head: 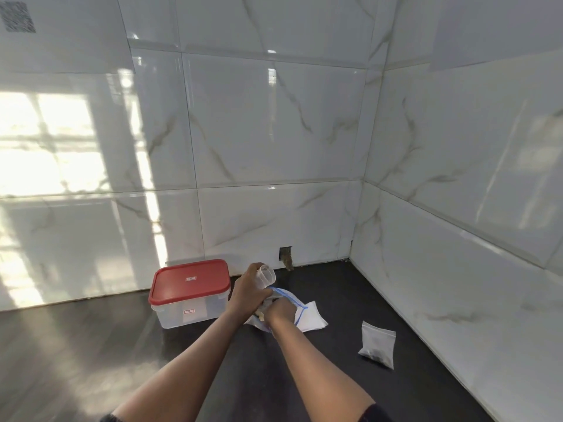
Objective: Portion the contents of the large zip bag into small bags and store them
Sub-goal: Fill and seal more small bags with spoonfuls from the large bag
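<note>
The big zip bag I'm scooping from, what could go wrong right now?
The large zip bag lies slumped and open on the counter, so contents may spill as the right hand works at its mouth. The clear cup in the left hand is tilted and could tip anything in it out. The filled small bag could leak if unsealed; I can't tell.

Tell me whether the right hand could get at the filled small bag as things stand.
Probably yes: the filled small bag lies alone on the dark counter, nothing between it and the right hand, which is busy at the large zip bag.
</note>
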The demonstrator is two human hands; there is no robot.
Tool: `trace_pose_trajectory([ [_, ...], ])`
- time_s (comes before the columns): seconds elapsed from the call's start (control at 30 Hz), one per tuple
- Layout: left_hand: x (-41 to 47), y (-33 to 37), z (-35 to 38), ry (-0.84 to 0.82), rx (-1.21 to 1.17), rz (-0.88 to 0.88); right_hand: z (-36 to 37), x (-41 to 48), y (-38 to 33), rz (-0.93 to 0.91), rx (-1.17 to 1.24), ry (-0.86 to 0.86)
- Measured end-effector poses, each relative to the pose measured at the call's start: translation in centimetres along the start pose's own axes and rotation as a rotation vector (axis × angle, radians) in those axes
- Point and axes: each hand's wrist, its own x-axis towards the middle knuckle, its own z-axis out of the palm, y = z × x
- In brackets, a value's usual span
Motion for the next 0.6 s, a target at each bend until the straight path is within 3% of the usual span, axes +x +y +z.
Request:
trace_pose_trajectory([
  [0.07,-0.1,-0.1,0.2,-0.001,-0.018,0.001,-0.1,0.6,0.5,-0.010,-0.128,0.042],
  [0.2,-0.2,-0.4,0.3,-0.017,-0.012,0.001,-0.6,0.5,1.1,0.029,-0.095,0.082],
  [0.4,-0.2,-0.2,0.6,-0.006,-0.020,-0.011,-0.9,-0.4,0.7,0.077,0.127,0.086],
  [0.6,0.1,-0.2,1.0,0.028,-0.060,-0.029,-2.1,-1.0,0.2,0.122,0.151,0.145],
])
